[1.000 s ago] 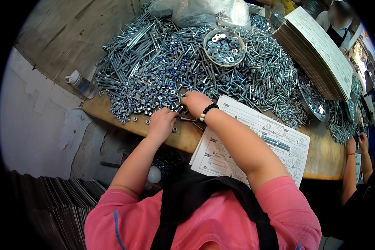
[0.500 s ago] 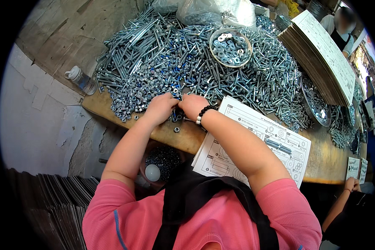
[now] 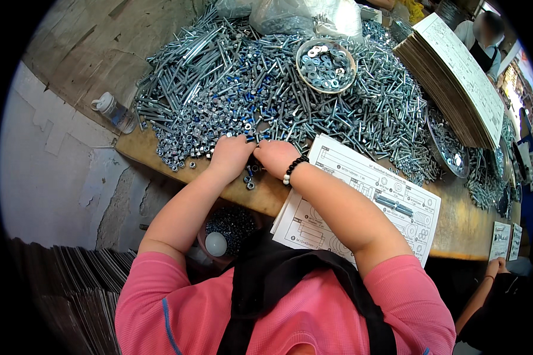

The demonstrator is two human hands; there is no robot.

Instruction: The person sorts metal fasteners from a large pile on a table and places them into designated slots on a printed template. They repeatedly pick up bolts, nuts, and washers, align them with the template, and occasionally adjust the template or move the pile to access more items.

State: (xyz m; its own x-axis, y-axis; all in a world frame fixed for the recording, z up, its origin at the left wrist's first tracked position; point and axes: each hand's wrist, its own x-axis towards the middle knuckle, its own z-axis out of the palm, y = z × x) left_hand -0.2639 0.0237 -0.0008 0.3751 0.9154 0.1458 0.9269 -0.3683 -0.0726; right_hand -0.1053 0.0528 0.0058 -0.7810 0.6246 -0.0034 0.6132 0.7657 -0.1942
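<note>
My left hand [image 3: 232, 156] and my right hand [image 3: 276, 157] meet at the near edge of a heap of bolts [image 3: 331, 118]. Both have curled, closed fingers. What they pinch between them is hidden by the fingers and too small to name. Loose hex nuts [image 3: 201, 121] lie heaped just beyond my left hand. A few stray nuts [image 3: 250, 185] rest on the wooden table [image 3: 266, 201] below my hands. Under my right forearm lies a stack of printed diagram sheets [image 3: 337, 171], with bolts [image 3: 394, 206] on top.
A round bowl of washers [image 3: 302, 74] sits in the heap. Right of it are a tall stack of cards [image 3: 444, 89] and a metal dish [image 3: 447, 145]. A clear bottle [image 3: 115, 112] stands far left, and a bucket of small dark parts [image 3: 228, 228] is below. Other people are at right.
My hands have shifted slightly down, still close together, and my right wrist has turned a little. The stray nuts near them show in slightly different places.
</note>
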